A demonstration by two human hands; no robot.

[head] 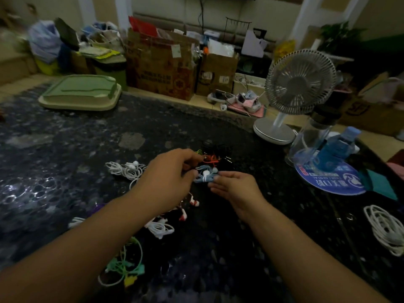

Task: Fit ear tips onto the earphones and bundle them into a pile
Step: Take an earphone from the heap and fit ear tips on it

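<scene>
A bundled blue earphone (205, 176) with white ear tips lies on the dark stone table (65, 149), at the near edge of a pile of orange, green and black earphones (213, 157). My left hand (172, 173) has curled fingers at the bundle's left end; whether they hold it I cannot tell. My right hand (236, 186) lies flat with straight fingers touching the bundle's right end. Loose earphones lie around: white ones (126, 169), red-and-white ones (185, 212), white ones (160, 228) under my left forearm, and green ones (124, 265) close to me.
A white desk fan (295, 90) stands at the right. Beside it are a clear bottle (312, 136) and a blue water bottle (336, 147) on a blue round hand fan (328, 180). A white coiled cable (387, 228) lies far right. A green tray (80, 92) sits back left.
</scene>
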